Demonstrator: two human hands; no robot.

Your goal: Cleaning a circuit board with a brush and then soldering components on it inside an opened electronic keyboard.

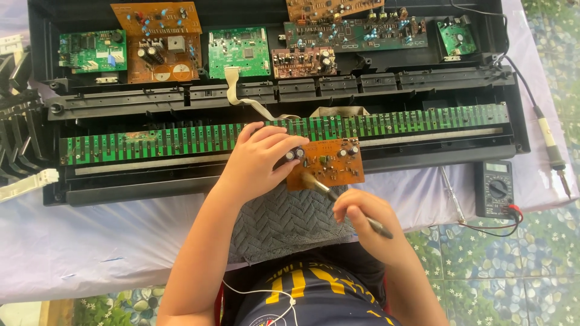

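Left hand [263, 158] clamped on brown circuit board [325, 163], pinning it at open keyboard case [290, 181] front edge for steadiness. Right hand [364, 212] gripped brush [338, 200], bristles touching board's lower edge.

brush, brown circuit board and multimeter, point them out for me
brush [312, 182], head view, on its bristle tip resting on the board
brown circuit board [329, 164], head view, on the middle of its component side
multimeter [497, 189], head view, on its round dial
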